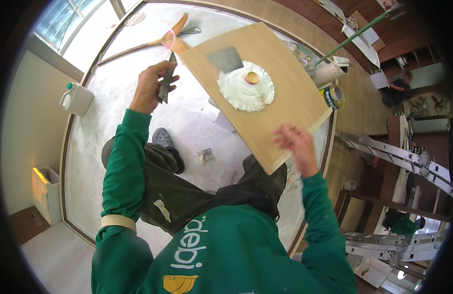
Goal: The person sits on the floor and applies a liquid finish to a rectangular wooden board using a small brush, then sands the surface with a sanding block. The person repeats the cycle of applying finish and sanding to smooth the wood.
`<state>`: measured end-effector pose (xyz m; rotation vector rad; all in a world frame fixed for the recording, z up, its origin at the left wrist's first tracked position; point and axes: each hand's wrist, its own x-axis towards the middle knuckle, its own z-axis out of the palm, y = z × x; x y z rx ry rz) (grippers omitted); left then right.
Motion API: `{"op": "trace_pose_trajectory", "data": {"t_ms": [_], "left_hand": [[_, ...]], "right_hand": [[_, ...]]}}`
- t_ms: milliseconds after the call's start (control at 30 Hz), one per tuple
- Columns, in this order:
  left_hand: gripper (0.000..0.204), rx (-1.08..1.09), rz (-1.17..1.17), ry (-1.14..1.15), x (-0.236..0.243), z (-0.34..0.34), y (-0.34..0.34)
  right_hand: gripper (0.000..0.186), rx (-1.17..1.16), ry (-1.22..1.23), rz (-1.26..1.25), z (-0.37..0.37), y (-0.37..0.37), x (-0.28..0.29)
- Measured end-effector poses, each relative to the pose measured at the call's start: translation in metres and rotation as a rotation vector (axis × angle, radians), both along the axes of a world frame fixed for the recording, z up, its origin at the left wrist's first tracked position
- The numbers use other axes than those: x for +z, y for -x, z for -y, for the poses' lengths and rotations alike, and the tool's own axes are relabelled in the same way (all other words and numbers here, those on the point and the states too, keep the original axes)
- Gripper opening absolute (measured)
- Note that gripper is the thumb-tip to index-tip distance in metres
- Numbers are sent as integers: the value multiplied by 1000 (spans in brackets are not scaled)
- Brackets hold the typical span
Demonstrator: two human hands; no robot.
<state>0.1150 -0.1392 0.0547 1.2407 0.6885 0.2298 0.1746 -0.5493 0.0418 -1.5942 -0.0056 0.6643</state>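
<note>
My left hand [150,87] is closed around a dark flat scraper [166,84], held up to the left of a wooden board [275,125]. A mound of white putty [236,93] lies spread on the board. On the putty rests a small round yellowish tub or lid [252,78], its kind hard to tell. A grey metal spreader blade [225,59] lies flat at the putty's far edge. My right hand [296,144], slightly blurred, is over the board's near right corner with fingers apart and nothing in them.
A broom [143,48] lies on the dusty floor beyond my left hand. A white jug [76,99] stands at the left. Right of the board are a paint can [332,97] and a green pole [353,38]. Aluminium ladders [383,149] and a person [397,90] are farther right.
</note>
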Motion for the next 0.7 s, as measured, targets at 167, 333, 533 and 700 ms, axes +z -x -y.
{"op": "trace_pose_trajectory", "data": {"t_ms": [167, 333, 533, 700], "left_hand": [[49, -44, -60, 142, -30, 8, -23], [59, -27, -103, 309, -54, 1, -32], [60, -99, -175, 308, -65, 6, -51], [57, -165, -137, 255, -58, 17, -57]], "right_hand": [[34, 38, 490, 442, 52, -175, -40], [49, 91, 1028, 902, 55, -277, -67], [76, 334, 1131, 518, 73, -323, -94], [73, 352, 910, 366, 61, -315, -86]]}}
